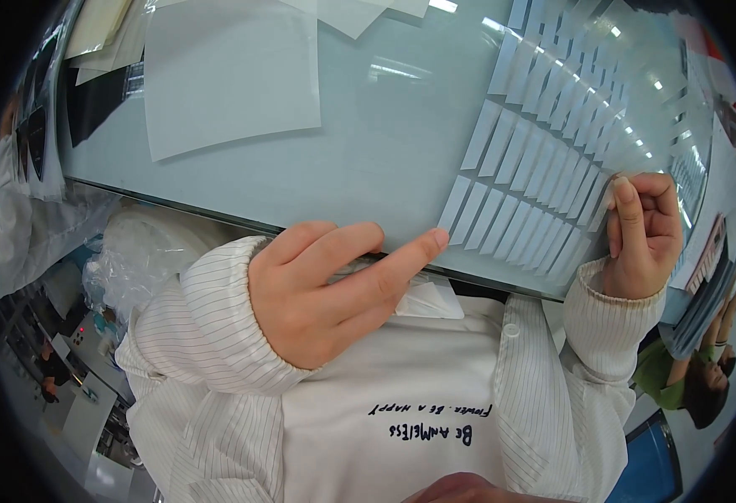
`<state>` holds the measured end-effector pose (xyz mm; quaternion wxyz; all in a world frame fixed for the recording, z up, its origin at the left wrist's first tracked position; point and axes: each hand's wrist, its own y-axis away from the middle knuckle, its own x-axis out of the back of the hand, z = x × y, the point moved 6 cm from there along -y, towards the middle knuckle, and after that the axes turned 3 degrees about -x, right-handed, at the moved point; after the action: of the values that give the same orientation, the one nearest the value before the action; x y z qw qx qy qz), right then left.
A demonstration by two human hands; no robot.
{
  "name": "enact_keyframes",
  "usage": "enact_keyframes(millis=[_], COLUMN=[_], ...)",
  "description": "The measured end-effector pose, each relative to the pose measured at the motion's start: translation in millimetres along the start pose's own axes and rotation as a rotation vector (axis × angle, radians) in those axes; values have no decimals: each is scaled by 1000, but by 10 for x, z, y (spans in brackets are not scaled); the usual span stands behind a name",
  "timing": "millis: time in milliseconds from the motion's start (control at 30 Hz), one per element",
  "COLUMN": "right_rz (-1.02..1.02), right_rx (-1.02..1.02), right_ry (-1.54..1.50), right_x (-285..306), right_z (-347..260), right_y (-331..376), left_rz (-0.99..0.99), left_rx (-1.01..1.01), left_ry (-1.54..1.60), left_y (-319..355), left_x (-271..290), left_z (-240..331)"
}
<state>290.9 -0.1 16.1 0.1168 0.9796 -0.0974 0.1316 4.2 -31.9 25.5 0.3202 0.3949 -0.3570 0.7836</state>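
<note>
A clear sheet with rows of narrow pale blue strips [514,159] lies on the glass tabletop [368,168] at the right. My right hand [649,230] is closed at the sheet's right edge, thumb and forefinger pinched together there. The other fingers of that hand are curled in. Near the table's front edge is my left hand [326,289], its fingers apart and holding nothing. Its outstretched forefinger has its tip at the lower left corner of the strips; I cannot tell if it presses on them.
A large white sheet [234,84] lies at the far left, with more pale sheets [104,33] beside it. Clear plastic bags [150,251] sit below the table edge at left. Further sheets and stacks [707,260] are at the right, where another person [691,377] is near.
</note>
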Motion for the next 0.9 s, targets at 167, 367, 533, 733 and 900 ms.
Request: enact_keyframes(millis=[167, 367, 533, 733, 900], right_rz=[4, 5, 17, 23, 22], right_rx=[1, -10, -16, -34, -48], right_ry=[-2, 0, 21, 24, 23], right_x=[-6, -8, -11, -26, -16], right_z=[-3, -13, -9, -25, -27], right_y=[-6, -5, -1, 6, 13], left_rz=[-13, -29, 15, 20, -28], left_rx=[16, -37, -122, -79, -76], left_ry=[23, 28, 73, 150, 155], left_y=[-48, -124, -148, -171, -193], left_x=[39, 94, 49, 42, 53], left_z=[0, -8, -8, 9, 0])
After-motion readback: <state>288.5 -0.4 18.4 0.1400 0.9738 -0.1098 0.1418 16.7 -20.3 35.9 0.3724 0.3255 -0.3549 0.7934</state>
